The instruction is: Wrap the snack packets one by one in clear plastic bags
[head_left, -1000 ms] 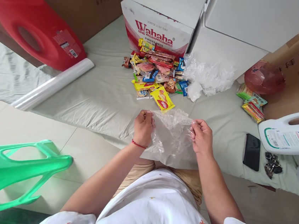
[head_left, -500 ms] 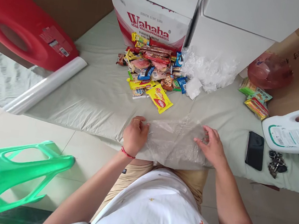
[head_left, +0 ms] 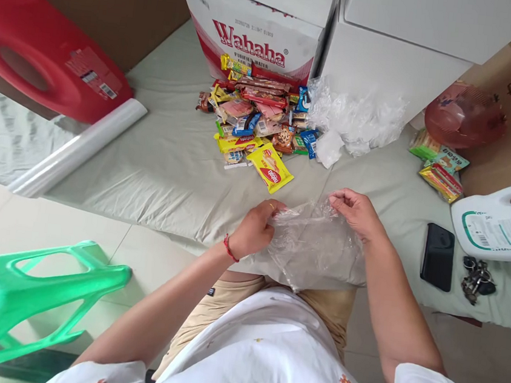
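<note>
Pale sheet covers floor, boxes behind. Centre frame: left hand and right hand each pinch clear plastic bag, top edge running left-right, body hanging toward lap.

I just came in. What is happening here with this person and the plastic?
A person holds a clear crinkled plastic bag with both hands: the left hand pinches one side of its top edge, the right hand the other. The bag is over the near edge of a pale cloth sheet. Beyond it lies a pile of colourful snack packets; a black phone and a bunch of keys lie to the right.
</note>
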A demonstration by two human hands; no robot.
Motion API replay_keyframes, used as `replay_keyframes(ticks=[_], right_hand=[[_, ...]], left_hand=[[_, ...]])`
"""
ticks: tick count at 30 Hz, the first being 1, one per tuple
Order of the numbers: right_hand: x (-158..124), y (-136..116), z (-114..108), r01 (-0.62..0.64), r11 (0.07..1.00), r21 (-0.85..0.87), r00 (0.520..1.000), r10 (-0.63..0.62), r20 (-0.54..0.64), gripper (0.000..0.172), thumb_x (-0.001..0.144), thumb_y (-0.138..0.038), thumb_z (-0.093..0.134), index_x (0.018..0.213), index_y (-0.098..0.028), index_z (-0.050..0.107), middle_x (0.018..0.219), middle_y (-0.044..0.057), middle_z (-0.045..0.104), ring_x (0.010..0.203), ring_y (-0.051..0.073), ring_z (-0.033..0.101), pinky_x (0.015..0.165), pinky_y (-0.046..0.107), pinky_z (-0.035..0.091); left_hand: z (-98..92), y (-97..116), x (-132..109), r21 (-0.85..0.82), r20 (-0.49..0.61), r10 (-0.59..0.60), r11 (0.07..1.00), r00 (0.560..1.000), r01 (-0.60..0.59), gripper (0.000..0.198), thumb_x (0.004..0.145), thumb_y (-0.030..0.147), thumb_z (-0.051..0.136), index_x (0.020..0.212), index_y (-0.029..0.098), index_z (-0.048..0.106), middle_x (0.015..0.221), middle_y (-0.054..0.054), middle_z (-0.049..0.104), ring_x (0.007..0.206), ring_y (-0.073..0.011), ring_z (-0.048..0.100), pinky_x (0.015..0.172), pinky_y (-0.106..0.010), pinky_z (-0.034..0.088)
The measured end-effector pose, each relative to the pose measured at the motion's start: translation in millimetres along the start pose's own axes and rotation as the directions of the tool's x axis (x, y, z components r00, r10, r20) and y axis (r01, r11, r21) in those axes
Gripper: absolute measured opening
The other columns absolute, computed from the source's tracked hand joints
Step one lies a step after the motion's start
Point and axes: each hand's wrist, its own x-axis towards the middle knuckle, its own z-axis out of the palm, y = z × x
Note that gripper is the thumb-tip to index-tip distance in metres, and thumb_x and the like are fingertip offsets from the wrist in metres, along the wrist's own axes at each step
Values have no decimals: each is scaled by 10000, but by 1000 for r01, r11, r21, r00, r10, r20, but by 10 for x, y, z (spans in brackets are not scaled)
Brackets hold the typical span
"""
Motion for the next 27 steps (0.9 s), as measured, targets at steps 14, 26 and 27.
replay_keyframes(ticks=[14, 26, 27], right_hand=[[-104, 40, 4, -65, 989, 134, 996, 73, -52, 486, 681, -633, 839, 738, -201, 625, 546, -81, 480, 419, 75, 443, 361, 197, 279], [191, 323, 94, 181, 892, -414, 970, -232, -76, 327, 891, -488, 627, 736, -201, 652, 596, -38, 537, 575, 129, 460, 587, 253, 355], [233, 302, 108, 207, 855, -475, 963, -264, -54, 309, 901, -464, 611, 743, -202, 657, 629, -22, 564, 598, 139, 482, 614, 265, 374]], left_hand=[[154, 122, -104, -694, -239, -342, 714, 909, 86, 408, 824, 550, 735, 733, 219, 513, 710, 27, 499, 646, -126, 541, 576, -242, 455], [-147, -185, -402, 5, -574, -321, 918, 753, 396, 289, 930, 398, 573, 697, 233, 524, 545, 39, 460, 539, -146, 402, 567, -268, 292], [-168, -183, -416, 43, -571, -316, 910, 757, 413, 301, 934, 392, 556, 682, 234, 517, 538, 34, 459, 538, -151, 397, 572, -273, 283]])
